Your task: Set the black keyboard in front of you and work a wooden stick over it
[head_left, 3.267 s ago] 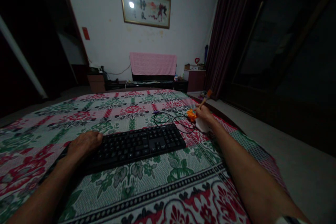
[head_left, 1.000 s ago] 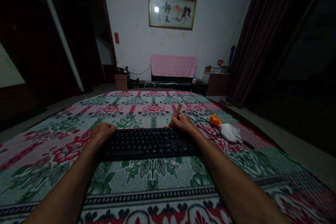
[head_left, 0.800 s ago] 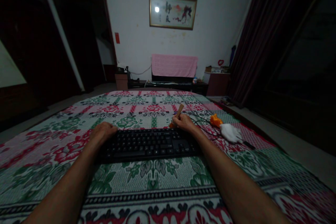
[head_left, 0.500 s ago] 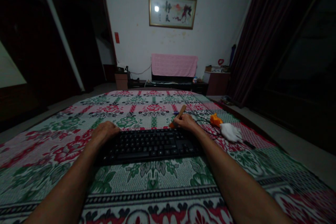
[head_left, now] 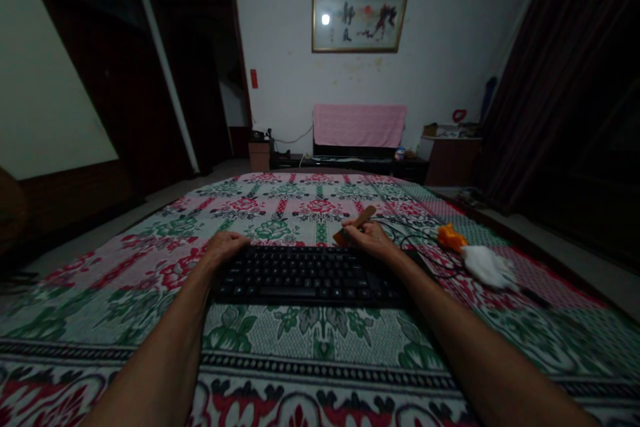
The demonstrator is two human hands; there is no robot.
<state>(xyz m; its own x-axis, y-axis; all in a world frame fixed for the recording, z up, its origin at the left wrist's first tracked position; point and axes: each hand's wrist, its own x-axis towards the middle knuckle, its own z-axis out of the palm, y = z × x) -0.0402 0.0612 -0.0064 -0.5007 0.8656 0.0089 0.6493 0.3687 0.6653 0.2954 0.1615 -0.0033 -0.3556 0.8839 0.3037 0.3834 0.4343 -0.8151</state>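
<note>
Both arms were bare: the left forearm and the right forearm showed uncovered from the picture's lower edge to the wrists. The left hand and right hand were bare too, finer detail lost in dim light.

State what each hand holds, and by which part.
Right hand grips a brush low on its wooden handle, near the head. Left hand rests on the keyboard's left end; a grip cannot be told.
</note>
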